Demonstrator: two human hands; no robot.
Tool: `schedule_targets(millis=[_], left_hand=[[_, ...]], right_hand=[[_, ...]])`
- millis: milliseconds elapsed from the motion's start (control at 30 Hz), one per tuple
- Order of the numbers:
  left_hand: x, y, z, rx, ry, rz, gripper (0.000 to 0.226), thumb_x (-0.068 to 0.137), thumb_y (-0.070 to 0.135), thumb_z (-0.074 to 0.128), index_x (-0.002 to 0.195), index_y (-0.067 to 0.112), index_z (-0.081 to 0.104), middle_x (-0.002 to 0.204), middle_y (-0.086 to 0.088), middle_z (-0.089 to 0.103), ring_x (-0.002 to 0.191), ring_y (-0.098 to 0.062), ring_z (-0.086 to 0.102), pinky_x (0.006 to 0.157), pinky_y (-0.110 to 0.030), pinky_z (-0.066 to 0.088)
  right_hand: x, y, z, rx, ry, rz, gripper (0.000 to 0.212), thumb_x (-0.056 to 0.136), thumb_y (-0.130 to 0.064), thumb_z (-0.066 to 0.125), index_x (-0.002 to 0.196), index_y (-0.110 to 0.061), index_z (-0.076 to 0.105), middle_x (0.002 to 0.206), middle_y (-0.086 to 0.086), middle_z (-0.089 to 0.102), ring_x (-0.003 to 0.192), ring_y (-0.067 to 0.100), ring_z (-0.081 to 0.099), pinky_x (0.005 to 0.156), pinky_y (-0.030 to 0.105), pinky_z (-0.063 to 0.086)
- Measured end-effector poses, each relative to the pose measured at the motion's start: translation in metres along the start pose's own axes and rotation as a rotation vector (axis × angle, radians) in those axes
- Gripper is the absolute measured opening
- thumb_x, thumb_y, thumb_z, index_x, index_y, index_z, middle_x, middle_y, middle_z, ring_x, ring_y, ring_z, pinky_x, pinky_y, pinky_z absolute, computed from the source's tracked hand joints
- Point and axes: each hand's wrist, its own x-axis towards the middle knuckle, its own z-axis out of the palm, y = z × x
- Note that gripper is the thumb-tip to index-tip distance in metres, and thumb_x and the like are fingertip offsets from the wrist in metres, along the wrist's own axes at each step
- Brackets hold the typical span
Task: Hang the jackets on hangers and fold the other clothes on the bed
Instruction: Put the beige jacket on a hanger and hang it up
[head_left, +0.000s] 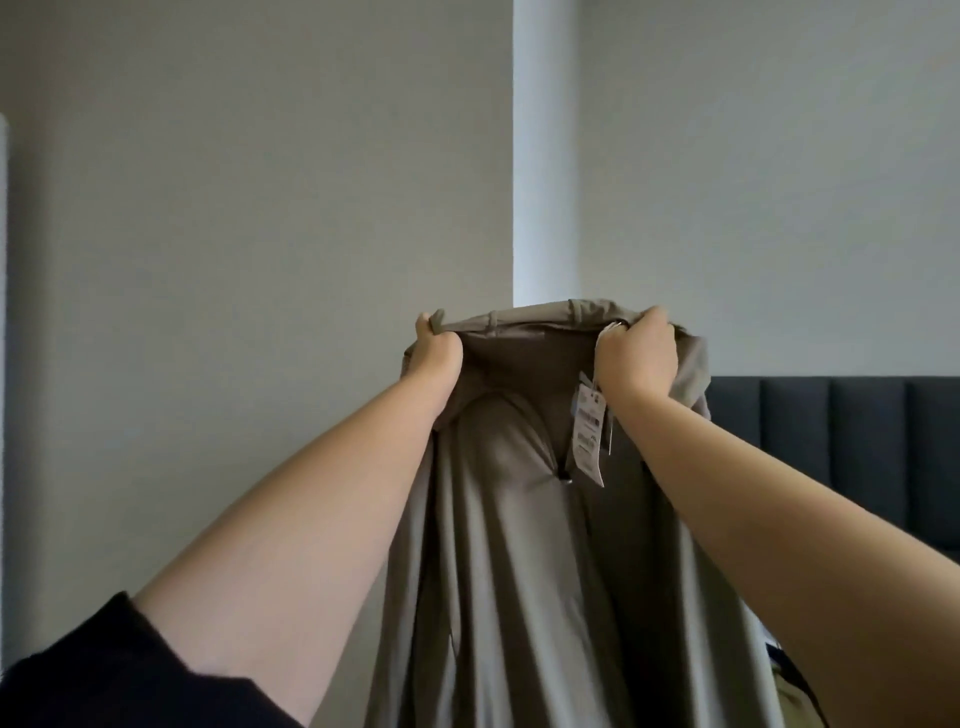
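Note:
A grey-brown garment, which looks like trousers, hangs in front of me by its top band, held up at chest height. My left hand grips the band's left end and my right hand grips its right end. White paper tags dangle from the band just below my right hand. The cloth falls straight down out of the bottom of the view, so its lower end is hidden.
A dark padded headboard stands at the right behind the garment. A plain grey wall fills the left and a bright white strip runs up the middle. Some olive cloth shows at the bottom right.

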Motion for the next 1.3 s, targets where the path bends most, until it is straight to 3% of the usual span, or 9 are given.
schedule_targets(millis=[200, 433, 533, 633, 767, 933, 1200, 1267, 1300], left_hand=[[-0.041, 0.003, 0.032, 0.055, 0.036, 0.193, 0.053, 0.101, 0.020, 0.026, 0.150, 0.032, 0.011, 0.149, -0.005, 0.032, 0.132, -0.026, 0.036, 0.103, -0.026, 0.024], [-0.062, -0.103, 0.091, 0.204, -0.288, -0.128, 0.054, 0.102, 0.023, 0.026, 0.151, 0.034, 0.008, 0.155, -0.009, 0.019, 0.139, -0.029, 0.024, 0.112, -0.040, 0.020], [-0.073, -0.170, 0.123, 0.289, -0.373, -0.299, 0.048, 0.102, 0.020, 0.028, 0.149, 0.019, 0.024, 0.152, -0.014, 0.028, 0.137, -0.031, 0.030, 0.113, -0.041, 0.027], [-0.083, -0.228, 0.146, 0.400, -0.500, -0.455, 0.038, 0.098, 0.011, 0.033, 0.132, 0.000, 0.047, 0.136, -0.019, 0.048, 0.121, -0.033, 0.049, 0.096, -0.039, 0.044], [-0.087, -0.301, 0.168, 0.465, -0.609, -0.748, 0.017, 0.092, 0.013, 0.040, 0.085, 0.007, 0.054, 0.083, -0.010, 0.057, 0.063, -0.017, 0.050, 0.051, -0.028, 0.043], [-0.071, -0.359, 0.199, 0.206, -0.562, -0.924, 0.022, 0.090, 0.002, 0.048, 0.068, 0.005, 0.052, 0.073, -0.013, 0.054, 0.061, -0.023, 0.053, 0.046, -0.026, 0.049], [0.000, -0.375, 0.255, -0.248, -0.490, -0.774, 0.036, 0.094, -0.004, 0.036, 0.127, -0.002, 0.051, 0.128, -0.020, 0.056, 0.114, -0.032, 0.058, 0.093, -0.039, 0.050], [0.008, -0.380, 0.265, -0.276, -0.545, -0.701, 0.044, 0.097, 0.003, 0.033, 0.139, 0.014, 0.040, 0.134, -0.009, 0.051, 0.112, -0.025, 0.059, 0.081, -0.035, 0.053], [0.008, -0.387, 0.267, -0.233, -0.574, -0.653, 0.053, 0.097, 0.005, 0.033, 0.146, 0.024, 0.029, 0.136, -0.001, 0.046, 0.113, -0.022, 0.057, 0.079, -0.035, 0.053]], right_hand=[[-0.003, 0.010, -0.025, -0.138, 0.143, -0.190, 0.014, 0.083, -0.013, 0.045, 0.095, -0.008, 0.042, 0.114, 0.018, 0.048, 0.107, 0.036, 0.043, 0.093, 0.042, 0.034], [-0.029, 0.130, -0.031, -0.443, 0.002, -0.096, 0.024, 0.090, -0.017, 0.044, 0.108, 0.000, 0.047, 0.121, 0.023, 0.047, 0.114, 0.037, 0.040, 0.104, 0.043, 0.027], [-0.050, 0.206, -0.024, -0.643, -0.174, -0.084, 0.028, 0.093, -0.017, 0.043, 0.115, 0.000, 0.047, 0.125, 0.021, 0.047, 0.117, 0.035, 0.042, 0.105, 0.041, 0.028], [-0.063, 0.267, -0.014, -0.865, -0.403, -0.066, 0.031, 0.094, -0.018, 0.042, 0.120, -0.001, 0.049, 0.127, 0.017, 0.048, 0.116, 0.029, 0.046, 0.099, 0.035, 0.035], [-0.068, 0.332, 0.006, -1.039, -0.656, 0.091, 0.017, 0.088, -0.010, 0.048, 0.072, -0.009, 0.048, 0.091, 0.010, 0.060, 0.070, 0.024, 0.049, 0.056, 0.027, 0.038], [-0.064, 0.387, 0.032, -0.952, -0.719, 0.313, 0.009, 0.087, -0.017, 0.055, 0.085, -0.008, 0.054, 0.080, 0.008, 0.053, 0.074, 0.028, 0.050, 0.061, 0.028, 0.037], [0.005, 0.410, 0.078, -0.579, -0.295, 0.216, 0.033, 0.086, -0.005, 0.047, 0.055, -0.007, 0.037, 0.054, 0.005, 0.040, 0.051, 0.018, 0.034, 0.048, 0.025, 0.026], [0.013, 0.411, 0.085, -0.602, -0.403, 0.165, 0.016, 0.087, -0.004, 0.045, 0.083, -0.006, 0.061, 0.078, 0.007, 0.060, 0.068, 0.020, 0.051, 0.061, 0.026, 0.038], [0.012, 0.416, 0.088, -0.638, -0.499, 0.186, 0.030, 0.089, -0.004, 0.045, 0.115, -0.008, 0.058, 0.098, 0.006, 0.061, 0.083, 0.022, 0.056, 0.069, 0.027, 0.041]])
